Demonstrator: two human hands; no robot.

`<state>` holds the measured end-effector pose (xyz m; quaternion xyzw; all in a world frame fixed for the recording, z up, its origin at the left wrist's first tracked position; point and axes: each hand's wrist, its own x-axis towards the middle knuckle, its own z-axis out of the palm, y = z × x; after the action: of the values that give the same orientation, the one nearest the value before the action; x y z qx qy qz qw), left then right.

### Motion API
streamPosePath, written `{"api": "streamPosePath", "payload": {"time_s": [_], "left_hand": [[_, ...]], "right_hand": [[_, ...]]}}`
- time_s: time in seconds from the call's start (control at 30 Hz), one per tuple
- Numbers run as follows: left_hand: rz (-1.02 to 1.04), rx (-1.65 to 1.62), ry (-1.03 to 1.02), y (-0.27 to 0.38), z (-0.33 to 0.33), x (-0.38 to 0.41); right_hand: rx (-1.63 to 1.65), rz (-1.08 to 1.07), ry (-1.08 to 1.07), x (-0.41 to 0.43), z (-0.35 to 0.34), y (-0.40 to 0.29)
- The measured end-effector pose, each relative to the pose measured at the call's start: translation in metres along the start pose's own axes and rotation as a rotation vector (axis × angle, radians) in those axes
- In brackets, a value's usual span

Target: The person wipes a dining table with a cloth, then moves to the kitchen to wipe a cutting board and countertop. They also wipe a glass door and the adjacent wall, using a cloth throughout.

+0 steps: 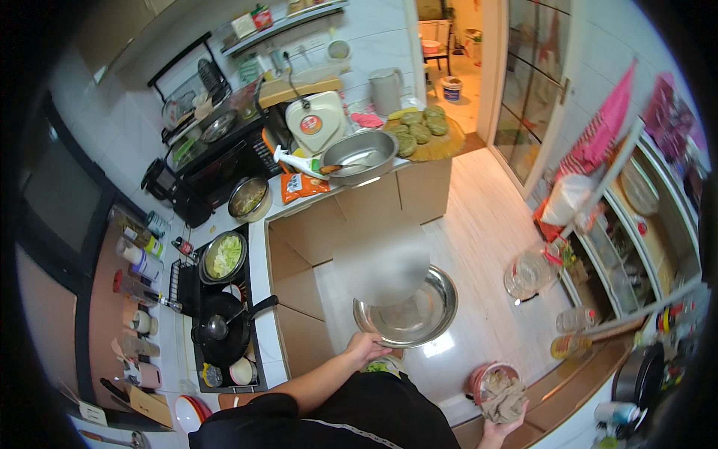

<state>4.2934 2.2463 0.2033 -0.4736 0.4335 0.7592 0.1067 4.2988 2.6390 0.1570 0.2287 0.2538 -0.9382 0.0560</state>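
Observation:
My left hand [363,349] grips the near rim of a wide stainless steel basin [415,326], which is held out in front of my body above the floor. A blurred grey patch hides the far left part of the basin. Off to the lower right, my right hand [501,431] holds a crumpled beige cloth [504,397]. Just behind the cloth stands a red plastic bin [475,377], partly covered by it.
On the left, a wok with a lid [221,331] and a pot of chopped greens [226,256] sit on the stove. A grey oval basin [359,158] is on the far counter beside green round cakes [419,133]. Large bottles [530,269] stand on the floor near the shelf rack [617,247].

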Motion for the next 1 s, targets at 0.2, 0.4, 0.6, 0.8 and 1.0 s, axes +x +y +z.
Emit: {"api": "streamPosePath", "payload": {"time_s": [0.2, 0.4, 0.6, 0.8, 1.0], "left_hand": [[-0.032, -0.095, 0.004, 0.061, -0.045, 0.077], [-0.015, -0.21, 0.107, 0.083, -0.082, 0.137], [0.047, -0.334, 0.293, 0.106, -0.097, 0.134], [0.061, -0.625, 0.582, 0.126, -0.078, 0.141], [0.17, -0.908, 0.619, 0.124, -0.043, 0.167]], "right_hand": [[-0.139, 0.24, 0.044, 0.102, 0.097, 0.088], [-0.304, 0.456, 0.01, 0.208, 0.193, 0.16], [-0.579, 0.688, -0.13, 0.321, 0.283, 0.218], [-1.287, 0.71, -0.598, 0.477, 0.322, 0.3], [-1.345, 0.74, -0.844, 0.58, 0.384, 0.378]]}}
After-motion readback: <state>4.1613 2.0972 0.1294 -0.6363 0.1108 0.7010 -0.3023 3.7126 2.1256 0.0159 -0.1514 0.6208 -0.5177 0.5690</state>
